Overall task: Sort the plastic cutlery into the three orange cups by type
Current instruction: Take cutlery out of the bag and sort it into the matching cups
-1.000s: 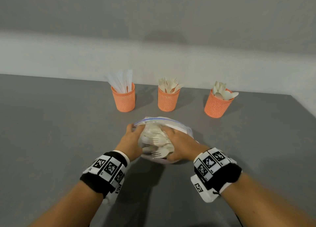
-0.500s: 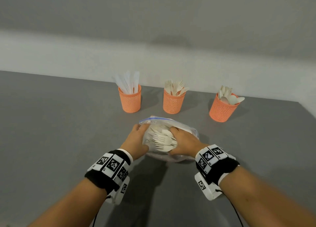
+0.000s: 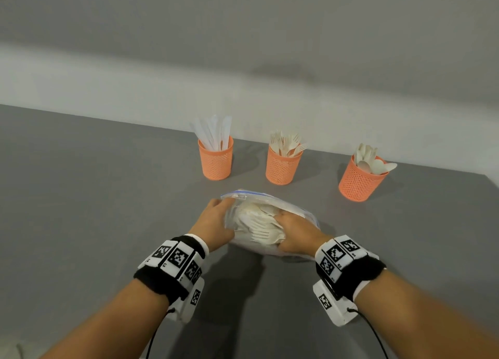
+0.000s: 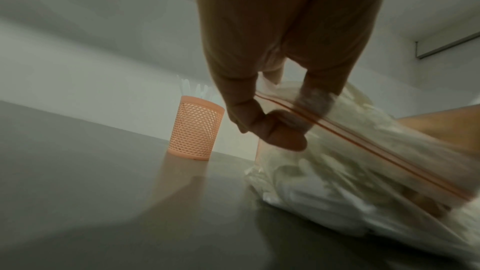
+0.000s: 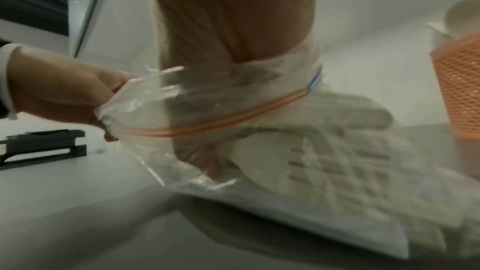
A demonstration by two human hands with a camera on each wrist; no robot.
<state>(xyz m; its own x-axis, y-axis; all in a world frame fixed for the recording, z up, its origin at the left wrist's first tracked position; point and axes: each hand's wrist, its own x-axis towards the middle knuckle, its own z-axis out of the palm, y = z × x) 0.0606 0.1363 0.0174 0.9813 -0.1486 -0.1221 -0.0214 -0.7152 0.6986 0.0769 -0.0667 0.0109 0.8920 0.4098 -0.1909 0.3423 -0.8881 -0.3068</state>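
Note:
A clear zip bag full of white plastic cutlery lies on the grey table in front of three orange mesh cups. My left hand pinches the bag's open rim at its left end, thumb and fingers curled on the plastic. My right hand is inside the bag's mouth, its fingers curled round a bunch of forks. The left cup holds knives, the middle cup forks, the right cup spoons.
The grey table runs back to a pale wall close behind the cups, and its right edge lies beyond the spoon cup. A dark flat object shows far to the left in the right wrist view.
Both hands stay at the bag. The right hand has worked a little deeper among the cutlery, and the head view has shifted slightly.

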